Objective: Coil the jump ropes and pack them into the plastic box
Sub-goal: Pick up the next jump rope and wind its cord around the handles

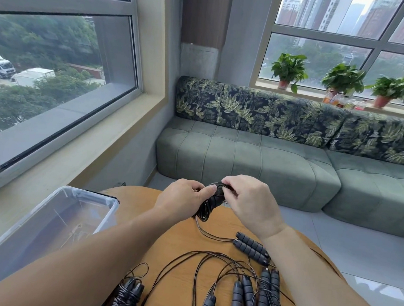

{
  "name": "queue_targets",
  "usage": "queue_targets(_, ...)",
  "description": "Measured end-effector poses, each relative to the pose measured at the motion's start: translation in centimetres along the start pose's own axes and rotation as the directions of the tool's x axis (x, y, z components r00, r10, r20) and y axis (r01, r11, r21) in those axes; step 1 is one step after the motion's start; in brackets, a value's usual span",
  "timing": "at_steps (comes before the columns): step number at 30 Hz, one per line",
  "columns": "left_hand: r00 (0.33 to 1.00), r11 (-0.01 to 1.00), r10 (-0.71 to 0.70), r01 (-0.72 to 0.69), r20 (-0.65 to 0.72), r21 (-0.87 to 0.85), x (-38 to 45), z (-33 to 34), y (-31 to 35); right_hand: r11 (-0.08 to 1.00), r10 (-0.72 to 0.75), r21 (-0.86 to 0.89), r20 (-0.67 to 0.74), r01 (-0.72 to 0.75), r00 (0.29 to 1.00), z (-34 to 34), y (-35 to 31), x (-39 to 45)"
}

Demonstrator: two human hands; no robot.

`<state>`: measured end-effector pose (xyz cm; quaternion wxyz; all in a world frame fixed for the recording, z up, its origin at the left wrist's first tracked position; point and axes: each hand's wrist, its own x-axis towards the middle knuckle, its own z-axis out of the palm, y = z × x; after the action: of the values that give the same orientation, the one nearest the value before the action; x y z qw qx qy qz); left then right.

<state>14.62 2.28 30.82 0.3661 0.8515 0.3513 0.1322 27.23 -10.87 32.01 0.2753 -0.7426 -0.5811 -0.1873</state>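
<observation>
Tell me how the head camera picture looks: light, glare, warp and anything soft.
Head view: soft, even daylight from the windows, no hard shadows on the table; wide-angle lens bends the window frames and swells the forearms at the bottom; the plastic box shows pale sheen on its clear walls; both hands and the coiled rope are fairly sharp; the buildings outside look hazy.

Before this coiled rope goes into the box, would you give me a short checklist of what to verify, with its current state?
1. Both hands hold the bundle: left hand and right hand grip the coiled jump rope. Ok.
2. Cord fully wound: a tail still trails onto the table. Not ok.
3. Plastic box open: no lid on. Ok.
4. Box has room: cannot tell.
5. Loose ropes untangled: cords cross. Not ok.
</observation>
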Motion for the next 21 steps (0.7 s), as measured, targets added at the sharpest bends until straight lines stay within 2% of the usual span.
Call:
queue_targets(1,1.0,1.0,-0.007,0.007,-0.006,-0.001,0.1,-0.1,0.0,0.995,-0.057,-0.082,-0.044,0.053,0.997,0.4,0.1,-0.1)
queue_targets(3,1.0,1.0,-0.013,0.013,-0.013,0.005,0.2,-0.2,0.3,0.982,-0.093,-0.174,-0.128,0.07,0.987,1.0,0.1,-0.4)
queue_targets(8,0.997,0.996,-0.075,0.074,-0.024,-0.041,0.6,0.0,0.8,0.974,-0.074,-0.227,-0.266,0.012,0.961,1.2,0.1,-0.5)
queue_targets(16,0.986,0.988,-0.148,0.145,-0.077,-0.044,1.4,0.1,0.2,0.995,-0.087,0.022,-0.258,0.096,0.962,1.0,-2.7,-1.1)
queue_targets(21,0.978,0.977,-0.199,0.191,-0.069,-0.097,1.7,-0.7,0.2,0.99,-0.03,0.127,-0.231,0.06,0.973,0.9,-2.9,-2.7)
